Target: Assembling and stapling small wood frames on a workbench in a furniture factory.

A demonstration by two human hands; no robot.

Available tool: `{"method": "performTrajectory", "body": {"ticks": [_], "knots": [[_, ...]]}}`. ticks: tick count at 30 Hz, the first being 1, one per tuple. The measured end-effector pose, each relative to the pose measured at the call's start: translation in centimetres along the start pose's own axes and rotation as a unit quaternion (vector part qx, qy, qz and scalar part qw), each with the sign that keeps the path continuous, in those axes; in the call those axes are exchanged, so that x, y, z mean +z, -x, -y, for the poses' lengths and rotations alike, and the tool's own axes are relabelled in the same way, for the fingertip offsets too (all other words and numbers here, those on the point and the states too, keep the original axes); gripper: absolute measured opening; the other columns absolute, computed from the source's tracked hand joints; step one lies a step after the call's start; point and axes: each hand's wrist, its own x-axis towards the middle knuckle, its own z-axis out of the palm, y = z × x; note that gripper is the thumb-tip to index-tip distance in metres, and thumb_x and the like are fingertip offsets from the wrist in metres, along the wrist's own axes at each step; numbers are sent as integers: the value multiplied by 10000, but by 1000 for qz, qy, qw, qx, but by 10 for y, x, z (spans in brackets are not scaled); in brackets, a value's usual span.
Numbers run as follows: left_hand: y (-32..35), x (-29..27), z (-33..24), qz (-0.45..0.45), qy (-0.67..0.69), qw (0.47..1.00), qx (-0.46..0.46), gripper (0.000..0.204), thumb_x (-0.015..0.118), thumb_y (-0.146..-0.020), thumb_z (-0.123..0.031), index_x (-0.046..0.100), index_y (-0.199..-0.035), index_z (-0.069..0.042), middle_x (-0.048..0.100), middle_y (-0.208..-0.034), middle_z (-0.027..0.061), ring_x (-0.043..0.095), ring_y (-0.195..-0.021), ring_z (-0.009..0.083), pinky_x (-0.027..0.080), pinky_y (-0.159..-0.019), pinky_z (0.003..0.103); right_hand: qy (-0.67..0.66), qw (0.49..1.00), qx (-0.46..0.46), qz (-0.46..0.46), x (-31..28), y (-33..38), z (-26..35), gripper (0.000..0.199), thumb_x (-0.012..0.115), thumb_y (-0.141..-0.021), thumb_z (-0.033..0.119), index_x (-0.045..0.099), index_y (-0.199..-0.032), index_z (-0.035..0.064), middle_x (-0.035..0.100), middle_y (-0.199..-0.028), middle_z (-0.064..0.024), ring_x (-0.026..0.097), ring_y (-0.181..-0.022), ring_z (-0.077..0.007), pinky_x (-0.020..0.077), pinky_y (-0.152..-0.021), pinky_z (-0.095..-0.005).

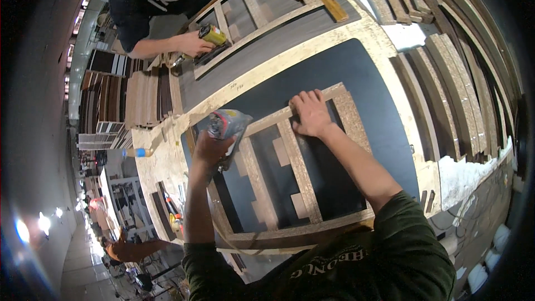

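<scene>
My left hand (210,149) is closed round the handle of a grey and red nail gun (229,125), which sits at the far left corner of a chipboard frame (304,175). The gun's nose is hidden behind its body and my fingers. My right hand (312,112) grips the frame's far rail near its right end, with the fingers curled over the edge. Crosspieces divide the frame, and small wooden blocks (281,151) lie against some of them. Under the frame lies a dark panel (384,128) with rounded corners.
Across the pale worktable (384,39), a co-worker holds a yellow-green nail gun (213,34) against another frame (262,33). Stacks of chipboard strips (446,95) stand at the right, more boards (147,97) at the left. A hose (220,228) runs beside my left forearm.
</scene>
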Motion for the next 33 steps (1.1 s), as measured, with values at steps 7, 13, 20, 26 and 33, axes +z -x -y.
{"method": "performTrajectory", "body": {"ticks": [7, 13, 20, 26, 33], "knots": [[66, -31, -13, -66, 175, 971, -149, 208, 705, -790, -198, 604, -896, -50, 573, -709, 25, 504, -511, 116, 382, -428, 292, 13, 995, -47, -82, 19, -2, -15, 352, 668, -730, 189, 597, -1074, 164, 540, -992, -64, 504, -1026, -245, 312, -1006, -442], [134, 6, -13, -89, 182, 962, -182, 211, 733, -780, -168, 631, -874, -10, 614, -724, 38, 551, -626, 86, 423, -516, 259, -138, 974, -102, -146, -8, 44, 43, 259, 678, -730, 192, 640, -983, 152, 611, -999, -93, 558, -986, -274, 382, -919, -487], [198, 59, -70, -154, 393, 907, 8, 237, 633, -825, -110, 601, -1026, 10, 650, -836, 69, 589, -744, 124, 472, -678, 270, -420, 892, -120, 121, -60, 152, 145, 508, 689, -819, 379, 579, -1173, 33, 601, -1073, -206, 610, -951, -317, 479, -855, -378], [246, 55, -79, -313, 215, 911, 164, 340, 556, -765, 18, 628, -1096, 3, 639, -954, 165, 636, -884, 255, 488, -785, 315, -492, 838, -39, 231, -71, 202, 128, 518, 725, -813, 226, 521, -1226, -10, 650, -1022, -118, 613, -968, -207, 458, -878, -302], [280, 167, -24, -82, 435, 893, 78, 491, 612, -822, -86, 414, -1268, -29, 613, -1049, 107, 593, -972, 176, 469, -843, 342, -742, 620, 86, 242, -55, 258, 142, 513, 689, -760, 149, 492, -1210, 3, 619, -961, -94, 599, -931, -231, 450, -920, -371]]}}
